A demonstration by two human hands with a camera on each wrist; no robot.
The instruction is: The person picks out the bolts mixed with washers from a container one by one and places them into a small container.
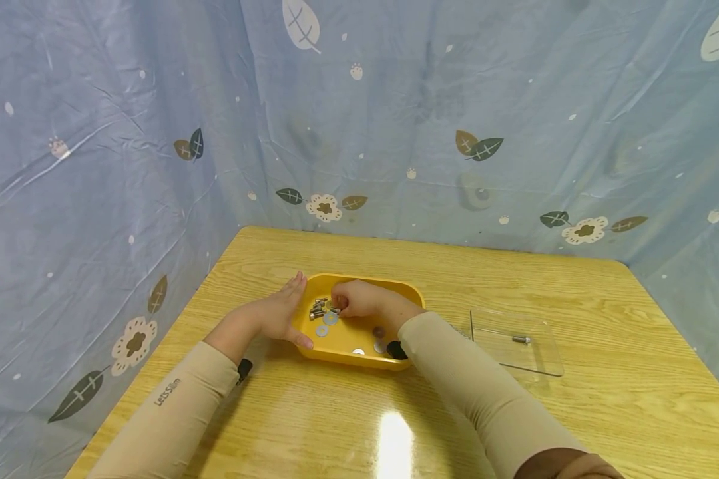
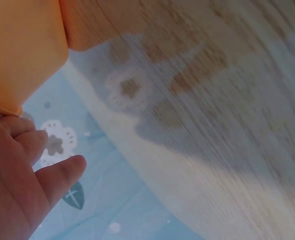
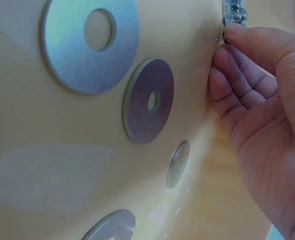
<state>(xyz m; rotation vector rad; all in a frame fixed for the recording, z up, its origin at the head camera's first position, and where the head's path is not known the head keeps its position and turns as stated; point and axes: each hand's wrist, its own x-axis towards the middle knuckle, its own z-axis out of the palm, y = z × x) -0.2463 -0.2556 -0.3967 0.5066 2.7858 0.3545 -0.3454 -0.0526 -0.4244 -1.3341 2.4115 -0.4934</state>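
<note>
A yellow plastic bin [image 1: 347, 344] holds loose hardware. My left hand [image 1: 278, 314] lies against its left end, fingers and thumb spread along the outside near the rim. In the left wrist view, that hand [image 2: 17, 175] touches the bin's edge [image 2: 5, 107]. My right hand [image 1: 359, 298] reaches inside, its thumb and fingertips pinching a small bolt [image 1: 335, 310] beside several other bolts [image 1: 317, 315]. Flat washers [image 1: 321, 330] lie on the bin's floor. From the right wrist view, several washers [image 3: 148, 100] appear near the right hand [image 3: 267, 95]; its fingertips partly hide the metal pieces.
A clear plastic piece [image 1: 545, 362] stands on the wooden table [image 1: 611, 346] to the right of the bin, with a bolt [image 1: 520, 339] on it. Patterned blue cloth [image 1: 395, 120] surrounds the table at the back and sides. Black devices sit at both wrists.
</note>
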